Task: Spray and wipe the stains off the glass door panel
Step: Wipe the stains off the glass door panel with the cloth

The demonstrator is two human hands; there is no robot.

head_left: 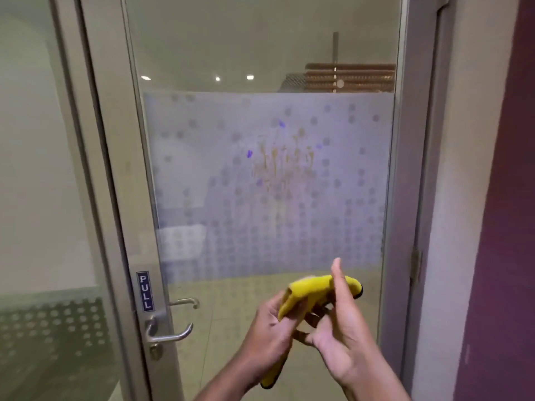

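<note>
The glass door panel [202, 53] fills the middle of the head view, with a frosted dotted band across it. Brown streaks and small purple spots, the stains [282, 159], sit in the band's upper middle. Below them, in front of the lower glass, my left hand [267, 337] and my right hand [344, 334] both grip a yellow cloth with a black edge [307, 290]. The cloth is folded between the hands, and one end of it hangs below my left hand. No spray bottle is in view.
A metal lever handle [170, 335] and a blue PULL sign [145, 291] sit on the door's left stile. A fixed glass pane [37, 169] stands at the left. A hinge [416, 263] and a purple wall [503, 227] are at the right.
</note>
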